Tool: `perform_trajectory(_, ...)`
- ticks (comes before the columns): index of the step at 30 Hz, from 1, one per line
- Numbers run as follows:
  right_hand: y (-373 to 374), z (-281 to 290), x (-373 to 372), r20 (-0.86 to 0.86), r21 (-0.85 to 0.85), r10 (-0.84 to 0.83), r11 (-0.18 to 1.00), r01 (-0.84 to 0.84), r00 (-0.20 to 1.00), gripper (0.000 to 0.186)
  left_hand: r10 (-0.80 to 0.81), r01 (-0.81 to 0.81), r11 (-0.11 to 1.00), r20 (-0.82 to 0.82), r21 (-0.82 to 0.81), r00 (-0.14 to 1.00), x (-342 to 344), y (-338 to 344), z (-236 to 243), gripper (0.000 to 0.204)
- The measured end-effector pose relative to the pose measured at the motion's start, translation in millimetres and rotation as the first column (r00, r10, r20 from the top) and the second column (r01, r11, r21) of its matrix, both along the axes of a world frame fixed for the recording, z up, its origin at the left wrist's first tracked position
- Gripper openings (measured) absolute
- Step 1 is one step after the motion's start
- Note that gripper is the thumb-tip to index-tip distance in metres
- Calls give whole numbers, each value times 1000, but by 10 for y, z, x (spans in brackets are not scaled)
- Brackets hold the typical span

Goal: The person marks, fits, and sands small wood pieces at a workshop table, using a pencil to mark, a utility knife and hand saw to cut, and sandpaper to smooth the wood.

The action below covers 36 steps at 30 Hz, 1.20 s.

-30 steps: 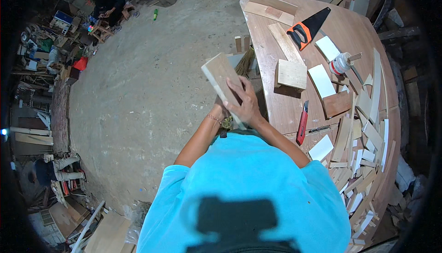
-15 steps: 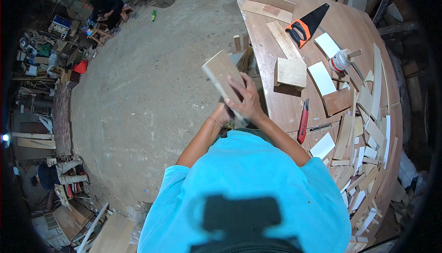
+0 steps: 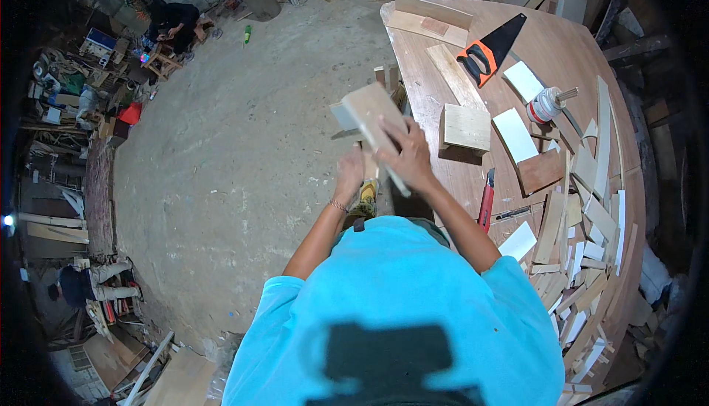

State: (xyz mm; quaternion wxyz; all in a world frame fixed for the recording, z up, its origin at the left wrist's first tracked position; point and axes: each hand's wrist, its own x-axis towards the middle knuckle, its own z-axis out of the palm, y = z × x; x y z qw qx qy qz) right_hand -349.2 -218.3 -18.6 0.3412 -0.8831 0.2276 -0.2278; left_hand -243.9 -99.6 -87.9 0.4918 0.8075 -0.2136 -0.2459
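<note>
A pale rectangular wooden board (image 3: 371, 111) is tilted up in front of my body, beside the table's left edge. My right hand (image 3: 410, 156) grips it from the right, fingers spread over its face. Just left of the board's lower part is my left hand (image 3: 351, 172), its fingers curled and slightly blurred. Whatever that hand may hold is hidden. On the table close by stands a small wooden block-like box (image 3: 466, 127). Nearer to me lies a red utility knife (image 3: 487, 199) with its blade out.
On the wooden table (image 3: 443, 177) lie a black-and-orange handsaw (image 3: 490, 50), a white tub (image 3: 545, 103) with sticks in it, white-faced panels (image 3: 515, 134) and many wood offcuts (image 3: 583, 258). Two people (image 3: 171, 26) are at the far left and lower left.
My left hand has come away from the board's lower edge, down and to the left. The board, in my right hand, has shifted a little right.
</note>
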Motion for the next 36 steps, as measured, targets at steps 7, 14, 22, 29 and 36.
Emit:
perform_trajectory(7,199,71,-49,7,-126,20,992,-19,1000,63,-165,-18,971,718,240,677,69,50,61,27)
perform_trajectory(14,-23,54,197,73,92,-148,986,141,986,54,-103,105,994,367,15,925,89,-29,240,28)
perform_trajectory(22,-29,129,59,367,817,-234,544,-191,900,52,84,-480,791,-710,-379,699,73,-95,444,31)
perform_trajectory(29,133,-308,66,406,874,-293,403,-274,866,54,-8,-551,698,-775,-456,632,-23,-210,403,32)
perform_trajectory(36,-121,-23,108,408,904,-415,307,-297,813,50,-51,-252,884,-616,-395,786,-205,-111,708,32)
